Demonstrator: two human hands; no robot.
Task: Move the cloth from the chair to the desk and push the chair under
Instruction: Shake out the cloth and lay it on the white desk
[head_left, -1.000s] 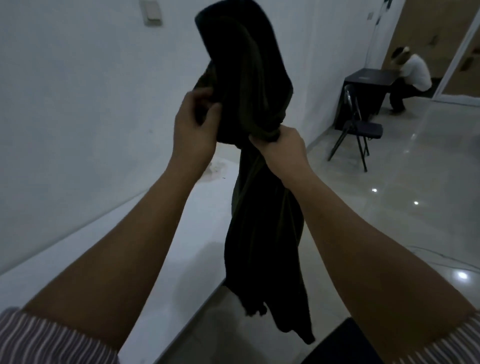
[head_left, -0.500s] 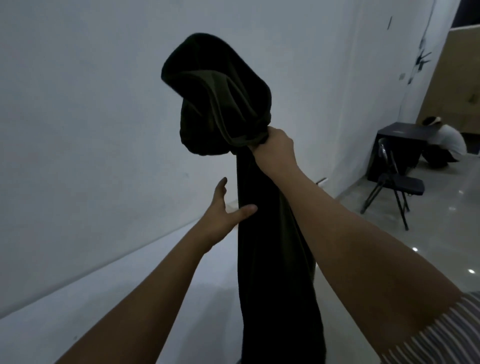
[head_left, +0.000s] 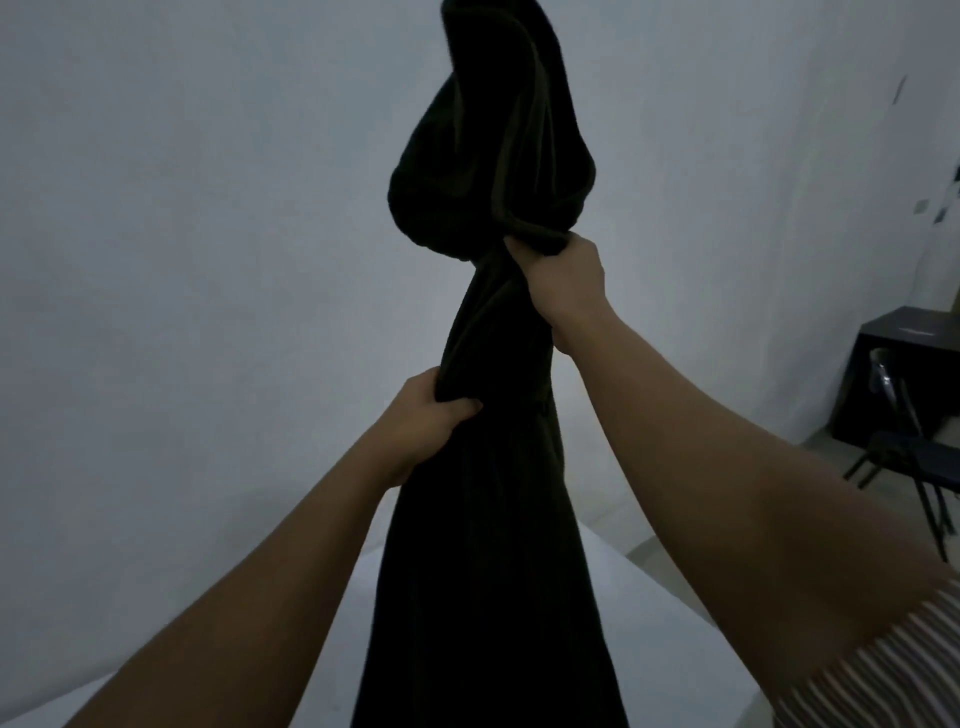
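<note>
Cloth (head_left: 488, 571): dark, soft, limp. It hangs in long folds, so it looks fairly thick and of some weight, though easy for two hands. Nothing stiff in it; wherever I let go, it will slump. Not slippery, I judge, since the bunched folds sit firm in the fist.

Right hand (head_left: 563, 283), at about 1 o'clock in view, is clenched on a gathered neck of the cloth. Above that grip, toward 12 o'clock, a loose hood of fabric balloons and runs off the top edge. Below it the cloth falls straight down toward 6 o'clock, out of frame.

Left hand (head_left: 434, 415), lower and at about 11 o'clock from the hanging length, is clenched on a fold at the cloth's left edge.

The cloth is held in the air, off the chair, over the pale bench (head_left: 649, 639), which shows on both sides of it. Whether the hem touches the bench I cannot tell.

Best holds: the gathered neck, plus one lower fold to steer the drop.
</note>
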